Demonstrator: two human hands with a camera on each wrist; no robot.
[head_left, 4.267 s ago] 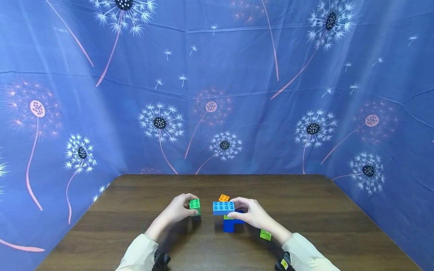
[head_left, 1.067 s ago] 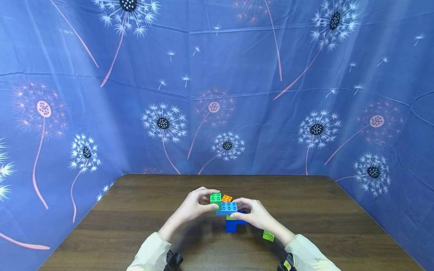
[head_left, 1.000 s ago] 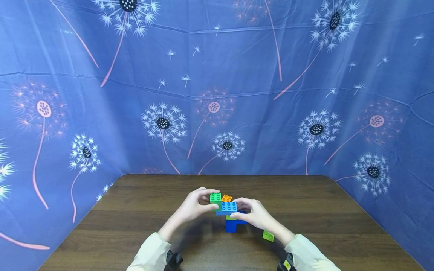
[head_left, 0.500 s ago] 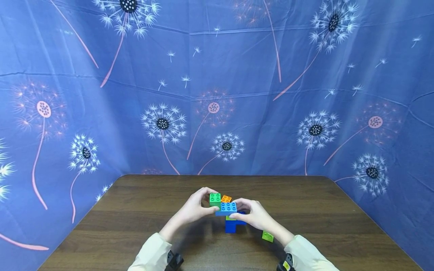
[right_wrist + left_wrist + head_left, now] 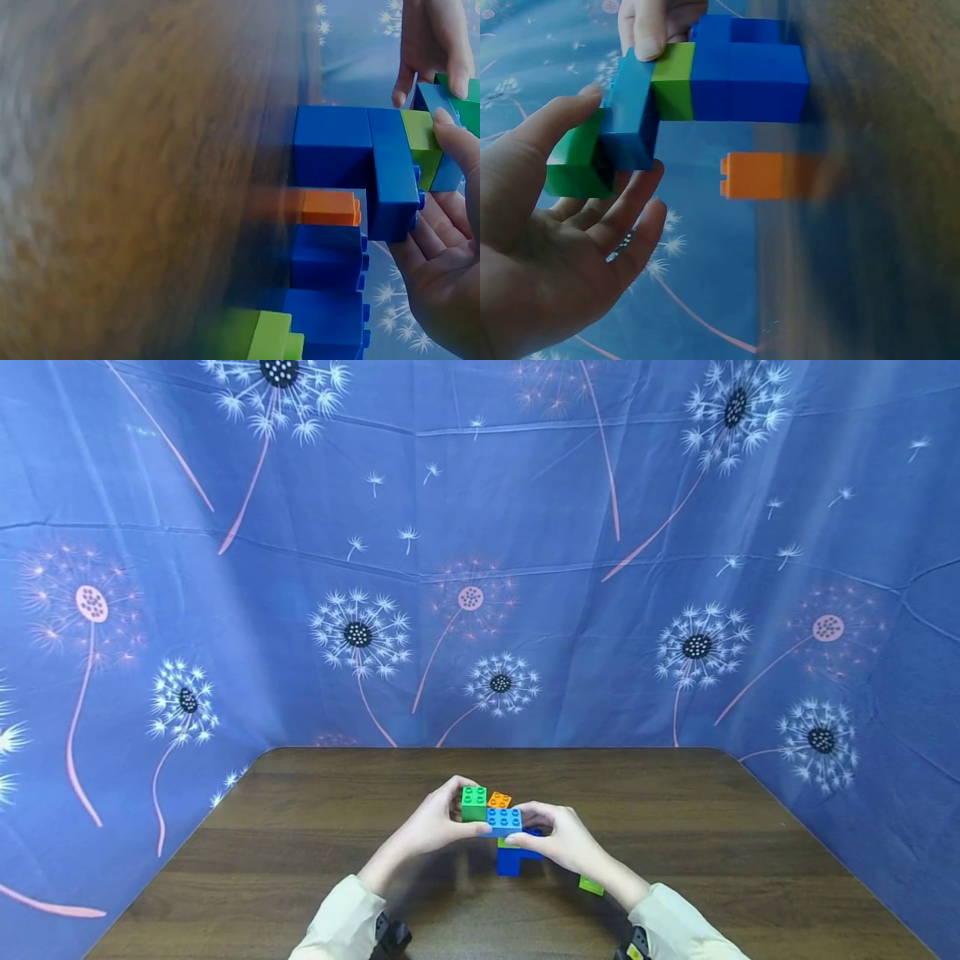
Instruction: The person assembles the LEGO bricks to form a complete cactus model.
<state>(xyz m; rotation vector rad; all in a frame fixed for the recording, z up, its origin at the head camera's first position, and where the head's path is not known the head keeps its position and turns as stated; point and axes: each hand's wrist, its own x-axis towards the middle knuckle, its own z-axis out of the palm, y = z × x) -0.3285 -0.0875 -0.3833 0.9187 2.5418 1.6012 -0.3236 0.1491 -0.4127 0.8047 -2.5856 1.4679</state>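
Observation:
A bright green brick (image 5: 474, 803) sits on the left end of a light blue brick (image 5: 504, 821). The light blue brick lies across a lime brick (image 5: 674, 81), which stands on dark blue bricks (image 5: 508, 861). My left hand (image 5: 435, 821) has its thumb at the front of the light blue brick's left end and its fingers behind, pinching it just under the green brick. From the other side my right hand (image 5: 564, 841) pinches the same light blue brick, thumb in front and fingers behind. The right fingertips are partly hidden in the head view.
An orange brick (image 5: 499, 799) stands behind the stack. Another lime brick (image 5: 591, 886) lies near the right forearm. In the right wrist view, further dark blue bricks (image 5: 326, 256) stand beside the orange one. The wooden table (image 5: 322, 777) meets a blue patterned cloth (image 5: 570, 610).
My left hand brought the green brick rightward onto the light blue brick's left end. Its thumb then slid down from the green brick to the light blue one. My right hand kept its hold.

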